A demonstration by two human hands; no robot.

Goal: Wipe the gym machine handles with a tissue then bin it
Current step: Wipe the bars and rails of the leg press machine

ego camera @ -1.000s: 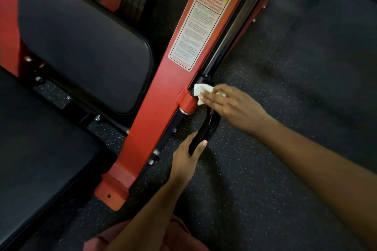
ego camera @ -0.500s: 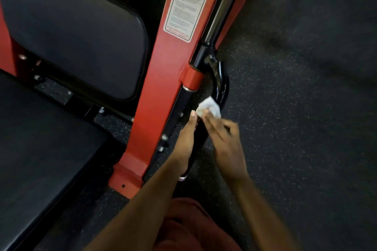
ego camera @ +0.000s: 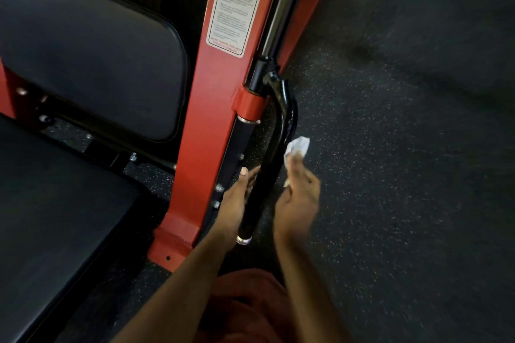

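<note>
While the right hand [ego camera: 296,198] pinches the tissue [ego camera: 297,147] against the black handle [ego camera: 267,164] at frame centre, the left hand [ego camera: 237,198] curls around the bar; wiping seems underway, binning remains, no bin visible.

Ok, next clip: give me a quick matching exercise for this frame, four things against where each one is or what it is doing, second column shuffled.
Things:
1. tissue
2. left hand
3. label
4. seat pad

Place or state:
A. stuck on the red upright of the machine
B. pinched in the right hand, just right of the black handle
C. dark and flat, at the lower left of the view
D. curled on the black handle from its left side

Pairs: 1-B, 2-D, 3-A, 4-C
</note>
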